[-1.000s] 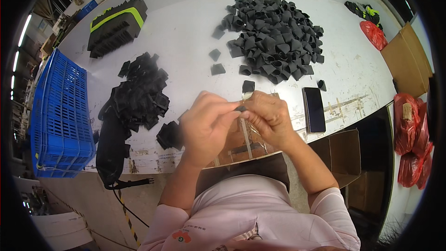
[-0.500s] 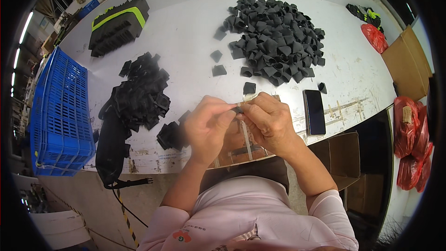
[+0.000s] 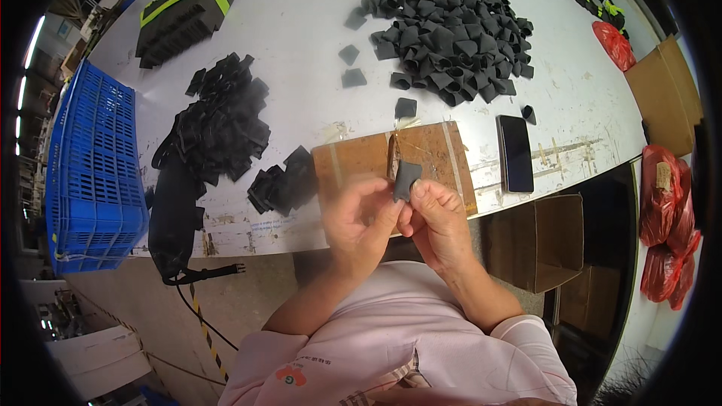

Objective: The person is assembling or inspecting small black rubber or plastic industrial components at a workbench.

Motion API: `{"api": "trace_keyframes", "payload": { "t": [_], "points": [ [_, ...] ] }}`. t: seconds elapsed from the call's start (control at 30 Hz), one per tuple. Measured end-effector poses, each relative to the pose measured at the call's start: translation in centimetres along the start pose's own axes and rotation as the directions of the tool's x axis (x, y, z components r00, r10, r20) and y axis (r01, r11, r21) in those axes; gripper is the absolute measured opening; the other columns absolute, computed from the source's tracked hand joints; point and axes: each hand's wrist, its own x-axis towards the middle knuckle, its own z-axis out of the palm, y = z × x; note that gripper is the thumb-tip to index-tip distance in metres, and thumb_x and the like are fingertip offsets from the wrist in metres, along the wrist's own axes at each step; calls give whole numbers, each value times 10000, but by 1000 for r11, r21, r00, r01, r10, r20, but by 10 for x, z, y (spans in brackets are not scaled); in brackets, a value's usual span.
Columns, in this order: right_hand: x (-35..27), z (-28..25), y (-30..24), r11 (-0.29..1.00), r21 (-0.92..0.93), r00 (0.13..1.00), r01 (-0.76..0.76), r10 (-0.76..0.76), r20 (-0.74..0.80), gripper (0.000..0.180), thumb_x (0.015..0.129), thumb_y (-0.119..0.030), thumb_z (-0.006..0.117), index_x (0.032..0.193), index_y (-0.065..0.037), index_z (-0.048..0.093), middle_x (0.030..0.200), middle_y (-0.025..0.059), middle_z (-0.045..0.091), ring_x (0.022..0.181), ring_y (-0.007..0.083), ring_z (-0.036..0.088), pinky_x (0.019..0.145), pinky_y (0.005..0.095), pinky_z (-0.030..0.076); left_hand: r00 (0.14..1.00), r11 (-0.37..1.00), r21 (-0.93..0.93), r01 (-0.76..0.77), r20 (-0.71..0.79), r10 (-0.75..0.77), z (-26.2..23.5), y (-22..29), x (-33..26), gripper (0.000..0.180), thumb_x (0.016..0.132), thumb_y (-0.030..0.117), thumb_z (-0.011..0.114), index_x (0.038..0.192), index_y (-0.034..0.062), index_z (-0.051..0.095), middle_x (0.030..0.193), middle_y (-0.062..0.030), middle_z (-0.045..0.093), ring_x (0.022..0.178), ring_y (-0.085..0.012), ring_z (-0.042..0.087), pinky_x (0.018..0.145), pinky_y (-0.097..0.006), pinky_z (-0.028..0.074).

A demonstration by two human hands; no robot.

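A small black fabric loop stands up between my two hands, above a brown board. My right hand pinches its lower right corner between thumb and finger. At its lower left edge is the thumb of my left hand, closed on it with the index finger curved behind. A single similar loop lies just beyond the board, and a big heap of black fabric loops spreads over the far middle. Left of the board lies a small stack of flat black pieces.
The brown board lies at the white table's near edge. A phone is right of it. Left are a black strap pile, a blue crate and a grey stack with a lime band. Red bags hang right.
My hands have drawn nearer to my body and the loop now shows upright between them. The view has shifted, so the table sits higher and the brown board is uncovered.
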Motion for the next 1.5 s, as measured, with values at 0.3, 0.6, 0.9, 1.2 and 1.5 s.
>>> {"api": "trace_keyframes", "payload": {
  "t": [0.3,0.6,0.9,1.2,1.5],
  "points": [
    [0,-7,4,986,-91,990,-139,141,16,212,878,-204,514,774,-33,584,632,26,554,536,94,485,496,220,403,996,984,157,-88,-15,92,-2,-4,-2,121,764,-34,598,870,-30,540,907,-91,534,663,-105,555,582,-221,449],
    [4,-7,-3,127,-731,624,671,-629,464,208,616,55,681,786,16,569,742,98,560,561,188,531,472,272,425,999,937,347,35,-1,-37,0,15,1,92,719,-67,606,788,-32,556,649,-21,577,576,-35,501,529,-187,423],
    [14,-25,5,-546,-608,314,576,-539,781,247,591,61,629,829,57,564,684,132,526,536,224,503,408,284,382,956,742,631,-228,1,293,4,-2,-10,143,673,-53,621,786,9,559,593,-55,563,507,-104,552,467,-226,440],
    [94,-44,-100,183,-901,514,393,-856,50,245,886,-192,507,869,39,589,678,32,565,568,71,473,498,201,368,968,692,702,166,-251,23,-69,-46,1,203,747,15,549,950,12,535,842,-148,537,753,-289,558,640,-340,457],
    [20,-38,22,368,-887,950,279,-242,199,77,788,-57,582,789,19,595,646,124,564,561,211,549,510,288,420,980,306,935,177,-140,-139,-116,-77,28,142,712,19,614,847,13,568,854,-142,517,822,-312,525,713,-379,424]
  ]
}}
